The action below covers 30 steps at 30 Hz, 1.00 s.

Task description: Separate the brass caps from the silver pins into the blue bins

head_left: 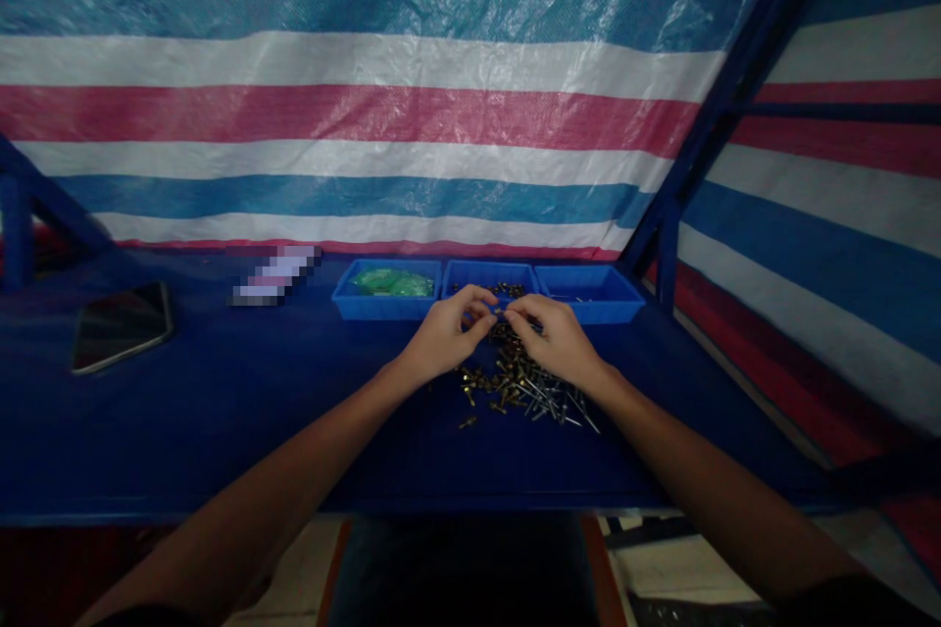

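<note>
I am sitting at a smooth, dark blue bench (242, 431), and my bare forearms (316, 456) are reaching forward across it. My left hand (451, 325) and my right hand (553, 328) are almost meeting in the middle, thumbs and fingers bending into narrow pinches. A tiny brass-coloured metal piece (498, 311) is showing between the two hands (it is too small for me to tell which one is gripping it, or whether both are).

Just below, on the bench, a loose heap of small brass-coloured metal fittings (500, 384) is spreading toward me, one fitting lying slightly apart at its near side. Slim silver-coloured metal pins (550, 399) are lying in a tangle on the heap's right, near my right hand and pointing various ways.

Beyond my hands, three shallow rectangular blue plastic containers are standing in a row. The left tray (389, 311) is holding shiny bright green material (389, 282); the middle tray (489, 269), partly hidden by my hands, is holding more small brass-coloured pieces (513, 290); the right tray (607, 312) is holding a few thin bits.

Farther left, a dark-screened phone (122, 328) is lying flat. A plastic sheet (368, 113) striped blue, white and red is hanging behind everything, and a dark blue frame bar (710, 132) is slanting up on the right.
</note>
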Motion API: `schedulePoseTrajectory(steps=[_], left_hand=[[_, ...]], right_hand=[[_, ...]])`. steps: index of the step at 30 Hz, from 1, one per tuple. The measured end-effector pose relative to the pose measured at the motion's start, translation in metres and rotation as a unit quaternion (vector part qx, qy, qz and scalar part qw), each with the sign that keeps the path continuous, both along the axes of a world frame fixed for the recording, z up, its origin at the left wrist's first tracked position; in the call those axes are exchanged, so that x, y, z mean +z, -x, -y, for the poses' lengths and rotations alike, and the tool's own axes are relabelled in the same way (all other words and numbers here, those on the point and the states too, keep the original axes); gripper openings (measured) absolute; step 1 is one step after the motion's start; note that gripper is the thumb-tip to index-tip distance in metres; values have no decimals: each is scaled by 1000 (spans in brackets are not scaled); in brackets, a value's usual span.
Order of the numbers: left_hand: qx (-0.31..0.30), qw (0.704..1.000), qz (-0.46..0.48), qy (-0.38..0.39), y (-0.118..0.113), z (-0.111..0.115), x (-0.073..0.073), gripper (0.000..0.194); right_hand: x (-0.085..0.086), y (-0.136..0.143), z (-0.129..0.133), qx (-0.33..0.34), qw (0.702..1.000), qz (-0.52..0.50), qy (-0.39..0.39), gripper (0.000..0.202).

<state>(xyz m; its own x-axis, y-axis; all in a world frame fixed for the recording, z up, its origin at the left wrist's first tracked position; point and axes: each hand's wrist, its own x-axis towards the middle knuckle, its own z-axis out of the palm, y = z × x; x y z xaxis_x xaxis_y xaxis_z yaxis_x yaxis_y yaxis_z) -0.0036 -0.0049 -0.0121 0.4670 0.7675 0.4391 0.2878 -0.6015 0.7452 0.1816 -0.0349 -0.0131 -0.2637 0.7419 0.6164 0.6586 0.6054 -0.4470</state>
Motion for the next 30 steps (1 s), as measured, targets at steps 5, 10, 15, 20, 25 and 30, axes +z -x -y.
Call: schedulePoseTrajectory(steps=[5, 10, 15, 20, 25, 30], left_hand=[[14, 997, -45, -54, 1, 3, 3, 13], [26, 996, -51, -66, 1, 5, 4, 13], [32, 997, -55, -49, 0, 6, 6, 16], [28, 995, -60, -70, 0, 6, 7, 13], [45, 987, -92, -124, 0, 7, 6, 11], [46, 983, -97, -148, 1, 8, 6, 14]], right_hand=[[2, 1, 1, 17, 1000, -1, 18, 19], [0, 1, 1, 17, 999, -29, 14, 11], [1, 2, 2, 27, 999, -27, -12, 6], [2, 4, 2, 13, 999, -30, -6, 11], [2, 2, 0, 14, 999, -35, 1, 17], [2, 1, 0, 18, 999, -26, 9, 19]])
